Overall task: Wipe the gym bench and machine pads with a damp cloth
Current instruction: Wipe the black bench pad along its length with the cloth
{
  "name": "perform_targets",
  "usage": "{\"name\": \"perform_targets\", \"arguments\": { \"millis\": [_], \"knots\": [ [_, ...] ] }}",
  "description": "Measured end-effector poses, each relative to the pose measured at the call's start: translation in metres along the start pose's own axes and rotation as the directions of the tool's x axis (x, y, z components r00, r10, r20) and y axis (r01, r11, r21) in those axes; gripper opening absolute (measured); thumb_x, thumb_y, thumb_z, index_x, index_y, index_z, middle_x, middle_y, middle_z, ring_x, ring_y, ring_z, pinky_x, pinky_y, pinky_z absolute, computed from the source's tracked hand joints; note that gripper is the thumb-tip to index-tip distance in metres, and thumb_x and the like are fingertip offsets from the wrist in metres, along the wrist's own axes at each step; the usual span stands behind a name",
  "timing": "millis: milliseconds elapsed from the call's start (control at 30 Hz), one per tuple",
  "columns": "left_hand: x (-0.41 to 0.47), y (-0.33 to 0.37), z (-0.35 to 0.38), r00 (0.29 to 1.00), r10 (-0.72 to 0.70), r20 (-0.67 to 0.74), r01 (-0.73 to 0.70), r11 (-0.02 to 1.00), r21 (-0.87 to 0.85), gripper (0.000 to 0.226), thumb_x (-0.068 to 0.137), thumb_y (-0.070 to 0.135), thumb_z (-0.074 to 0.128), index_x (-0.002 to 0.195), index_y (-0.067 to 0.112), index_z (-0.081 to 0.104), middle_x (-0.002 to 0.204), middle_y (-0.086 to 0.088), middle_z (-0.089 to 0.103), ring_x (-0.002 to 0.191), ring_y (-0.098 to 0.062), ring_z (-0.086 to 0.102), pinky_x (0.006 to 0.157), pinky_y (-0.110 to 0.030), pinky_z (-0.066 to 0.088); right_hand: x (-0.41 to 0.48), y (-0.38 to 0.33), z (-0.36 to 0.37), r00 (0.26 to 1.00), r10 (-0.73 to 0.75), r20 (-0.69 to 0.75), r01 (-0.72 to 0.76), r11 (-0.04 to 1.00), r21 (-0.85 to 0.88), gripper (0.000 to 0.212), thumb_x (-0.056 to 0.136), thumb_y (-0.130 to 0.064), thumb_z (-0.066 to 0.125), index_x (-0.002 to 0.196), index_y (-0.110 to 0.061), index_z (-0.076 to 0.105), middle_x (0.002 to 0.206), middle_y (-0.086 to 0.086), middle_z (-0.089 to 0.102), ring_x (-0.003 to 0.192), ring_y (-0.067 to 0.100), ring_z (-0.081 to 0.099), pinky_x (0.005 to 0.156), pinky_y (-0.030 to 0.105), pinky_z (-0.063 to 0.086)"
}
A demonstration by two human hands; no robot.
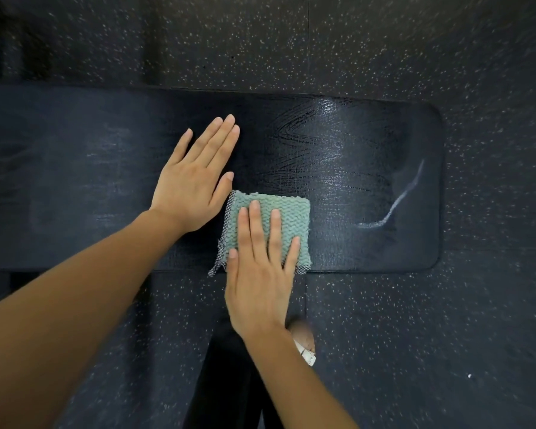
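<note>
Our right hand [257, 274] presses flat on the folded teal knitted cloth [291, 218] at the near edge of the dark navy padded vinyl bench [369, 243].

Its fingers lie straight and slightly spread on the cloth, gripping nothing, while the palm sits past the near edge, where the cloth's frayed lower corner hangs over. Our left hand [192, 187] rests flat on the bench, fingers straight and together, holding nothing, its thumb just beside the cloth's far left corner. To the right of the cloth the bench lies open up to its rounded right end, glossy with wet streaks [322, 134] and crossed by a pale curved mark [399, 199] near the near right corner. To the left the bench runs out of view. Black speckled rubber floor [415, 335] surrounds it, and both our forearms reach in from below.
</note>
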State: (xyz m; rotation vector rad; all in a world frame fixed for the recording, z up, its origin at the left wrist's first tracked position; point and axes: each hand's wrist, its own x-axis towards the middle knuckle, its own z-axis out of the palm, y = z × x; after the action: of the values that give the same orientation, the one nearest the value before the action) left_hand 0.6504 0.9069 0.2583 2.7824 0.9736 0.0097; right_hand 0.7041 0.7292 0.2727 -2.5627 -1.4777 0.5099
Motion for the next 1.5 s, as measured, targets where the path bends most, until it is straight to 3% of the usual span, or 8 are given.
{"name": "perform_targets", "arguments": {
  "millis": [100, 300, 500, 700, 900, 1200, 1333, 1500],
  "knots": [
    [-0.001, 0.0, 0.001, 1.0, -0.003, 0.002, 0.003, 1.0, 0.002, 0.061, 0.101, 0.034, 0.021, 0.158, 0.011, 0.015, 0.166, -0.002, 0.01, 0.153, -0.015, 0.006, 0.124, -0.04, 0.006, -0.002, 0.028, -0.004, 0.998, -0.054, 0.017, 0.054, 0.998, -0.027, 0.057, 0.103, -0.032, 0.022, 0.158, -0.024, 0.013, 0.165, -0.008, 0.006, 0.152, 0.018, 0.005, 0.12, 0.047, 0.003],
    [-0.002, 0.001, 0.0, 1.0, -0.005, -0.004, 0.005, 1.0, -0.014, 0.061, 0.102, 0.034, 0.021, 0.158, 0.011, 0.015, 0.166, -0.002, 0.011, 0.153, -0.016, 0.007, 0.124, -0.04, 0.006, -0.008, 0.108, -0.023, 0.997, 0.08, -0.014, -0.081, 0.996, -0.022, 0.054, 0.106, -0.032, 0.018, 0.158, -0.029, 0.006, 0.165, -0.013, 0.001, 0.152, 0.012, -0.004, 0.122, 0.043, -0.001],
    [-0.002, 0.002, 0.001, 1.0, -0.008, -0.006, 0.008, 1.0, -0.03, 0.06, 0.102, 0.031, 0.022, 0.158, 0.011, 0.015, 0.166, -0.002, 0.011, 0.153, -0.016, 0.008, 0.124, -0.042, 0.006, 0.0, 0.06, -0.017, 0.964, 0.259, -0.055, -0.254, 0.963, 0.087, 0.057, 0.103, -0.033, 0.017, 0.158, -0.024, 0.01, 0.166, -0.01, 0.0, 0.152, 0.018, -0.008, 0.12, 0.054, -0.006],
    [-0.002, 0.001, 0.0, 1.0, -0.006, -0.001, 0.006, 1.0, -0.025, 0.059, 0.102, 0.03, 0.021, 0.158, 0.011, 0.016, 0.166, -0.002, 0.012, 0.153, -0.016, 0.009, 0.124, -0.043, 0.01, 0.01, 0.014, -0.01, 0.997, 0.082, 0.001, -0.082, 0.996, -0.018, 0.058, 0.101, -0.033, 0.022, 0.158, -0.022, 0.017, 0.165, -0.006, 0.01, 0.152, 0.027, 0.007, 0.118, 0.057, 0.003],
    [-0.001, 0.002, 0.0, 1.0, -0.013, 0.009, 0.013, 1.0, -0.023, 0.059, 0.102, 0.03, 0.021, 0.158, 0.011, 0.016, 0.166, -0.002, 0.011, 0.153, -0.015, 0.009, 0.124, -0.044, 0.01, 0.012, 0.048, -0.023, 0.997, -0.052, 0.061, 0.052, 0.999, 0.004, 0.056, 0.102, -0.029, 0.023, 0.158, -0.026, 0.014, 0.165, -0.011, 0.007, 0.152, 0.013, 0.001, 0.121, 0.042, 0.001],
    [0.001, 0.011, -0.002, 0.998, -0.056, 0.035, 0.057, 0.998, -0.017, 0.06, 0.102, 0.031, 0.021, 0.157, 0.007, 0.017, 0.166, -0.005, 0.011, 0.153, -0.019, 0.006, 0.123, -0.042, -0.001, 0.017, 0.152, -0.056, 0.998, 0.052, 0.043, -0.05, 0.998, -0.037, 0.055, 0.103, -0.03, 0.018, 0.158, -0.028, 0.011, 0.165, -0.013, 0.005, 0.152, 0.01, -0.005, 0.122, 0.035, -0.007],
    [0.003, 0.028, -0.001, 0.995, -0.094, 0.036, 0.095, 0.995, -0.013, 0.061, 0.102, 0.032, 0.02, 0.158, 0.007, 0.014, 0.166, -0.006, 0.009, 0.153, -0.02, 0.005, 0.122, -0.039, -0.012, 0.027, 0.162, -0.058, 0.995, 0.1, 0.013, -0.099, 0.994, -0.05, 0.056, 0.103, -0.032, 0.015, 0.158, -0.028, 0.009, 0.164, -0.014, 0.003, 0.151, 0.009, -0.008, 0.121, 0.037, -0.006],
    [0.008, 0.049, 0.003, 0.993, -0.113, 0.022, 0.113, 0.994, -0.012, 0.061, 0.103, 0.032, 0.019, 0.158, 0.008, 0.013, 0.166, -0.005, 0.009, 0.154, -0.019, 0.004, 0.122, -0.041, -0.012, 0.054, 0.165, -0.059, 0.994, 0.104, -0.022, -0.105, 0.994, -0.023, 0.055, 0.103, -0.034, 0.013, 0.156, -0.031, 0.002, 0.162, -0.017, -0.003, 0.151, 0.009, -0.009, 0.121, 0.04, -0.008]
  ]
}}
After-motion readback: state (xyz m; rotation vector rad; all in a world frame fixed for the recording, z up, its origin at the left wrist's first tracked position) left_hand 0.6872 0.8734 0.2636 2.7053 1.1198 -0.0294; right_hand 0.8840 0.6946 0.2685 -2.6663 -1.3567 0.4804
